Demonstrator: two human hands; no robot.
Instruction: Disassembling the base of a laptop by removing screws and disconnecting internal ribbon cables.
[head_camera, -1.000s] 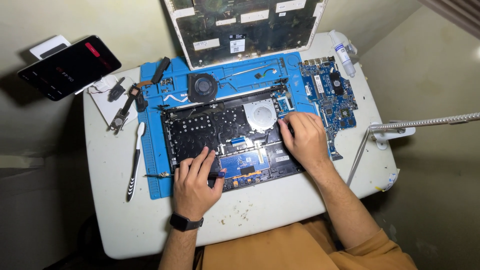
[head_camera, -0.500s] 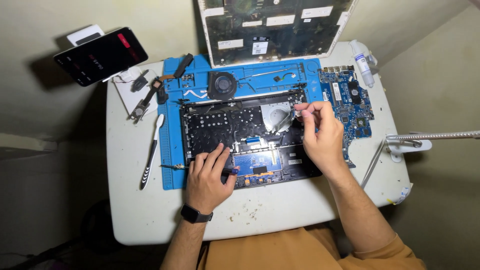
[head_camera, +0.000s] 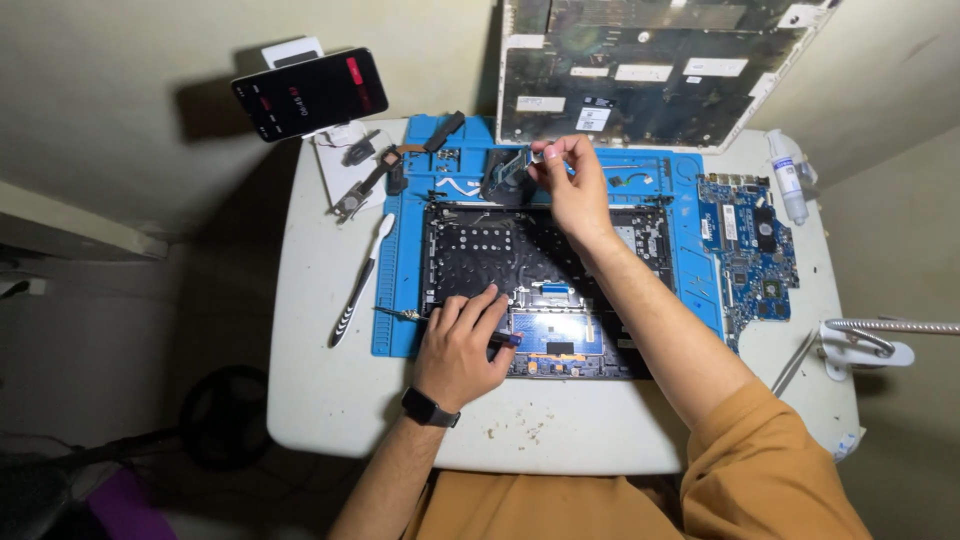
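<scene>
An opened laptop chassis (head_camera: 500, 250) lies on a blue work mat (head_camera: 400, 260). My left hand (head_camera: 460, 345) rests flat on the chassis' near left corner with its fingers spread. A thin screwdriver (head_camera: 400, 314) lies under it, and I cannot tell whether the hand grips it. My right hand (head_camera: 575, 190) reaches to the mat's far edge. Its fingertips pinch a small pale part (head_camera: 540, 155) just above the black fan (head_camera: 498, 178). A blue touchpad board (head_camera: 555, 332) sits between my forearms.
A blue motherboard (head_camera: 750, 245) and a white tube (head_camera: 788, 178) lie at the right. The laptop's bottom cover (head_camera: 650, 70) leans on the wall. A phone (head_camera: 310, 92) on a stand, loose parts (head_camera: 370, 170) and a white-handled tool (head_camera: 360, 280) are on the left. A gooseneck clamp (head_camera: 870, 345) sits on the table's right edge.
My right hand lifted off the chassis' right side and moved up and left to the mat's far edge, with a small part in its fingers. My left hand stayed in place.
</scene>
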